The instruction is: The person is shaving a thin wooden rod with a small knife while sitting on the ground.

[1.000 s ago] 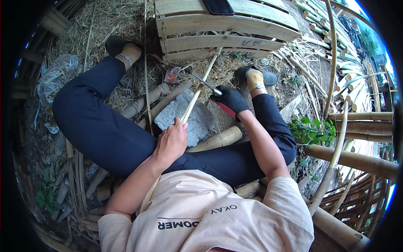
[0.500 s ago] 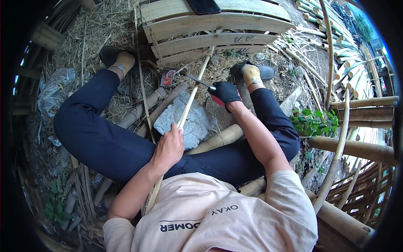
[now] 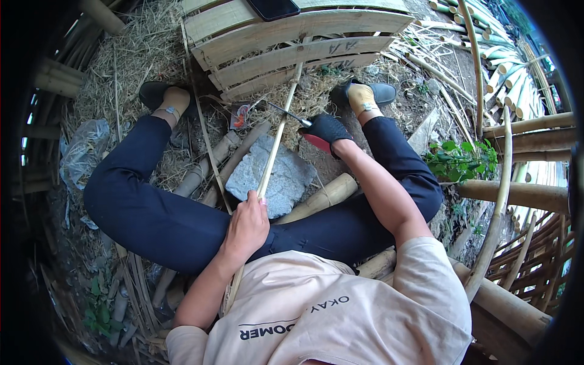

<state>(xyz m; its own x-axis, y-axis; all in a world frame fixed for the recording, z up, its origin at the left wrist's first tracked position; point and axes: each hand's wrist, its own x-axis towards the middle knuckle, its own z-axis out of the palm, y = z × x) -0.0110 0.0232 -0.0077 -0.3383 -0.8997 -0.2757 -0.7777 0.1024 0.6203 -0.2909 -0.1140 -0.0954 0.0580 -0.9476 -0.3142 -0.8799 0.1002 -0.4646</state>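
A long pale bamboo strip (image 3: 279,135) slants from beside my belly across a grey stone to the wooden crate's slats. My bare left hand (image 3: 248,225) is closed around its near part, above my lap. On my right hand (image 3: 325,132) is a black and red glove, its fingers wrapped round the handle of a knife (image 3: 286,112). The knife's thin dark blade lies across the strip, beyond the stone, with its tip pointing to the far left. Most of the handle is hidden in the glove. The flat-topped grey stone (image 3: 292,182) rests between my legs under the strip.
A slatted wooden crate (image 3: 292,38) with a black phone (image 3: 272,7) on top stands ahead. Bamboo poles (image 3: 325,198) lie around the stone. Straw covers the ground, with a plastic bag (image 3: 85,152) at left. Bamboo rails (image 3: 517,194) and a leafy plant (image 3: 460,161) are at right.
The whole view has shifted slightly. The knife blade has tilted a little against the strip, and my gloved hand has turned slightly. My left hand keeps its hold.
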